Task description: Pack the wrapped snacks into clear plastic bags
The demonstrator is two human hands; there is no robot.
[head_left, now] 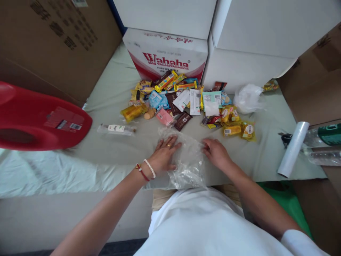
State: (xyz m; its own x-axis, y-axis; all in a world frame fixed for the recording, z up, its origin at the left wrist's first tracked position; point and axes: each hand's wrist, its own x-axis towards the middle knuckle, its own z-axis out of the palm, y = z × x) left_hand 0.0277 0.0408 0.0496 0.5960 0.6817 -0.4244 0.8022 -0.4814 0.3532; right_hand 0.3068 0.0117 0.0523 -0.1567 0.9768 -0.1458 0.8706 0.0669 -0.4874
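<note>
A clear plastic bag [188, 156] lies spread flat on the cloth-covered table, close to my body. My left hand [164, 153], with a ring and beaded bracelets, rests on the bag's left side with its fingers stretched out. At the right edge of the bag, my right hand [215, 152] has its fingers curled in and pinching the plastic. Just beyond the bag is a heap of wrapped snacks, among them a dark brown packet [182, 121], a pink packet [164, 117], a white sachet [195, 101] and yellow-wrapped cakes [231, 130].
A red plastic container [39, 117] lies at the left, near a narrow clear packet [116, 129]. White cartons, one marked Wahaha [167, 53], stand behind the snacks. At the right are a crumpled white bag [249, 99], a film roll [293, 149] and plastic bottles [323, 155].
</note>
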